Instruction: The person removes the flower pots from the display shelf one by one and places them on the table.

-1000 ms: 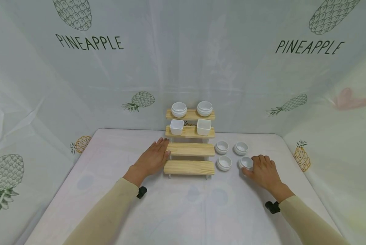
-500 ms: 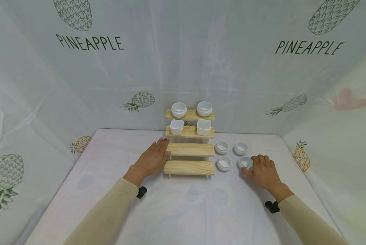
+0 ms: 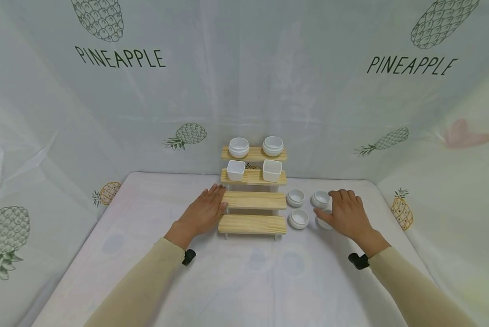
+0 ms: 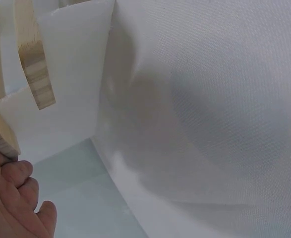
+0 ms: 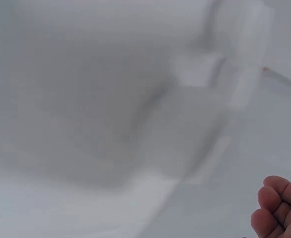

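In the head view a wooden tiered display stand (image 3: 252, 225) stands mid-table. My left hand (image 3: 203, 211) holds the left end of its second plank from the front; the left wrist view shows fingertips (image 4: 17, 172) against that plank end. My right hand (image 3: 348, 215) hovers at the right, thumb and fingers spread, nothing between them. Beneath it, a small round white bowl (image 3: 323, 223) is partly hidden. Another round bowl (image 3: 320, 200) lies just beyond the fingertips. Left of these sit two more, a far bowl (image 3: 295, 198) and a near bowl (image 3: 299, 219). The bowls are blurred in the right wrist view.
Two round white bowls stand on the top plank, a left one (image 3: 239, 148) and a right one (image 3: 273, 146). On the plank below are two square white bowls, left (image 3: 235, 171) and right (image 3: 272, 171). A pineapple-print sheet (image 3: 244, 91) rises behind the table (image 3: 244, 281).
My right hand has let go of the near-right bowl and moved slightly up and away from me, over it. My left hand stays on the stand.
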`<act>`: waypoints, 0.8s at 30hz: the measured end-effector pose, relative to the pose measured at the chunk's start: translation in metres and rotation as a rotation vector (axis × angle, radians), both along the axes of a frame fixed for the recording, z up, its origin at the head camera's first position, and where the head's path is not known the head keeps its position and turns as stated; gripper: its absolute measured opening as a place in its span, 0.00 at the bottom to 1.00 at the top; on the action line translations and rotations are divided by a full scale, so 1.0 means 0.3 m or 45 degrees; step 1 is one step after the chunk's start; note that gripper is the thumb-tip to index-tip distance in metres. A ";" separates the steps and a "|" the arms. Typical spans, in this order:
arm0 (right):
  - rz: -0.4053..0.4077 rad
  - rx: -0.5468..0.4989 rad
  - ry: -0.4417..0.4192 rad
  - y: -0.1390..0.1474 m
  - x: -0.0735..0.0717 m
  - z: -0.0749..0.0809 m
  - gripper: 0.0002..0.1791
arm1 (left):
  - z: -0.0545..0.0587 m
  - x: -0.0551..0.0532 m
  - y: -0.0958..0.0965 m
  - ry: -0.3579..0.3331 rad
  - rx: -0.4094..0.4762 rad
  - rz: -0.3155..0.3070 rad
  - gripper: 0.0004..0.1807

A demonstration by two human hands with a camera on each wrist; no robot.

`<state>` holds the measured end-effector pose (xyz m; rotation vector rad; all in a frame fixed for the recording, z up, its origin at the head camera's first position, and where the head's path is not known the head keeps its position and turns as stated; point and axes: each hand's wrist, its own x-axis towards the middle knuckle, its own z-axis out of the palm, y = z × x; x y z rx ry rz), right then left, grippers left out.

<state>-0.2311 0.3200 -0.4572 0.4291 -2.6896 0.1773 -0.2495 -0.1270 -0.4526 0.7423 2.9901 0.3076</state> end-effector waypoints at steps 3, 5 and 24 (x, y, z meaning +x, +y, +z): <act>0.047 0.007 0.062 -0.064 -0.034 0.069 0.40 | -0.003 0.000 -0.001 0.007 0.007 -0.001 0.37; 0.069 0.007 0.079 -0.111 -0.054 0.116 0.41 | -0.005 0.000 -0.002 0.006 0.006 0.001 0.37; 0.223 0.055 0.041 -0.406 -0.169 0.295 0.43 | -0.007 0.004 -0.008 0.002 0.053 -0.008 0.37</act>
